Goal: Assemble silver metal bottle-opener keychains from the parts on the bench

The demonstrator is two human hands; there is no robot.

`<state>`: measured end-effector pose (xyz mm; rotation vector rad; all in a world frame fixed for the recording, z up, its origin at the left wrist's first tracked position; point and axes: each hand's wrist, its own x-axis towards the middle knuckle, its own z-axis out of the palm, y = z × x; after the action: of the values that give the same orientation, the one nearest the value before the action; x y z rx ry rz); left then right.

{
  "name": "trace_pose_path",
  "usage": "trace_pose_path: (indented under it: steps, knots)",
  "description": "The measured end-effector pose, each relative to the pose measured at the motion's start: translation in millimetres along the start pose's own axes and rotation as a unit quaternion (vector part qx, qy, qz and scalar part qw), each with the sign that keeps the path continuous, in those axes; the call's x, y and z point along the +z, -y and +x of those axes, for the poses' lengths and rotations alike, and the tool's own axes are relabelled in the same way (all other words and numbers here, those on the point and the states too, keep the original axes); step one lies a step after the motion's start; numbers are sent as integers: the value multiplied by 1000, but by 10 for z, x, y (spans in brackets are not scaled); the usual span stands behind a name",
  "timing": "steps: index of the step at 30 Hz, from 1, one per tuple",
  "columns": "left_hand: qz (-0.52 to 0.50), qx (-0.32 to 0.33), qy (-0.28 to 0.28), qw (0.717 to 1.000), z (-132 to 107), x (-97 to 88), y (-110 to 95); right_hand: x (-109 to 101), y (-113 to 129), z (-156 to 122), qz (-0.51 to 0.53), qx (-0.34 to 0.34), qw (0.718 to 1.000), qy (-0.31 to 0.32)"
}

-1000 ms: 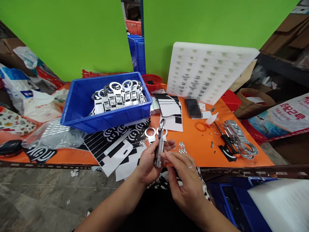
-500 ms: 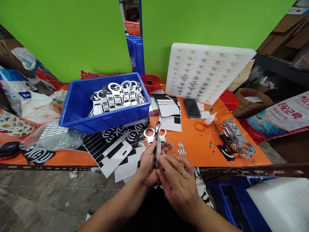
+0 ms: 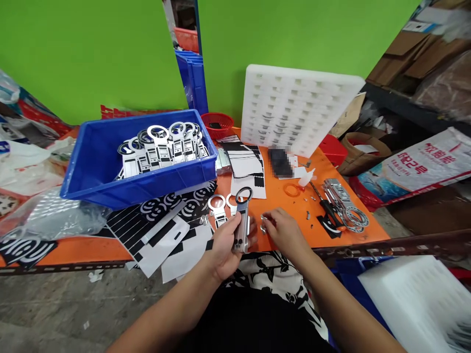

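Observation:
My left hand (image 3: 225,247) grips a long silver metal piece with a ring at its top (image 3: 242,219), held upright over the near edge of the orange table (image 3: 290,213). To its right, my right hand (image 3: 285,232) is down on the table with its fingers bent over a small cluster of silver metal bits (image 3: 263,221); whether it holds one is hidden. Two more ring-ended metal pieces (image 3: 218,210) lie flat just beyond my left hand.
A blue bin (image 3: 110,171) of ring-ended metal pieces stands at left. Black-and-white sticker sheets (image 3: 165,225) spread below it. A white foam tray (image 3: 294,110) leans at the back. A screwdriver and several metal pieces (image 3: 340,211) lie at right, white foam (image 3: 415,299) at lower right.
My right hand has left the metal piece and moved right and forward onto the table by the small metal bits. The left hand keeps hold of the piece. The camera turned right.

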<state>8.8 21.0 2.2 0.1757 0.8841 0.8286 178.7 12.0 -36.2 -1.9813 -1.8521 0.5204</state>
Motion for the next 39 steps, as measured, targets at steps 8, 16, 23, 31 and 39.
trace_pose_path:
  steps: [8,16,23,31,39]
  knots:
    - [24,-8,-4,1000,85,-12,27,82,96,108,-12,43,999,22]
    - [42,-14,-7,999,123,-15,47,2,11,273,10,48,997,60]
    - [44,-9,-17,999,107,13,34,-9,6,230,56,13,997,46]
    - [55,0,16,998,76,-39,32,-57,-19,22,229,29,972,-34]
    - [143,104,122,977,-118,-28,-82,-545,293,-338,432,38,895,-110]
